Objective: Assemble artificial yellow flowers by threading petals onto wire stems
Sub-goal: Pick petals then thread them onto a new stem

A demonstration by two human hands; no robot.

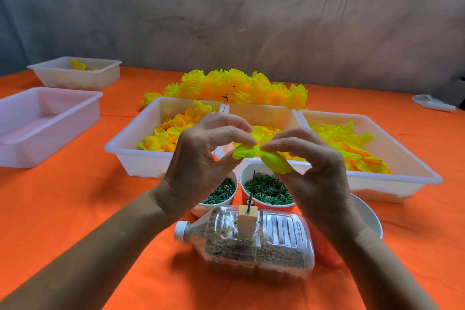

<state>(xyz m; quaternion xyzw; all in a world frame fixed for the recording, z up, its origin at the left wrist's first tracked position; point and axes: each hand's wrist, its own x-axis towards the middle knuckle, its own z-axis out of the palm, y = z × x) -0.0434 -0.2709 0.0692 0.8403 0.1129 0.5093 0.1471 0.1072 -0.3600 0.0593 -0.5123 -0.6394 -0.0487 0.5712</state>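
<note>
Orange table [75,209]: five white trays [130,156], two hands [198,161] pinching one yellow petal [261,155].

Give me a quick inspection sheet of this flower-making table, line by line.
Surface: orange tablecloth, covering the table.
Job's things: yellow petal piece held above upright wire stem, which stands in a wooden block on a sand-filled bottle; three petal trays; two cups of green parts; finished flowers behind.
Clutter: two side trays, white bowl, white object at far right.
Hands: left hand and right hand both pinch the petal piece.
Cables: nothing seen.
Surroundings: grey wall.
</note>
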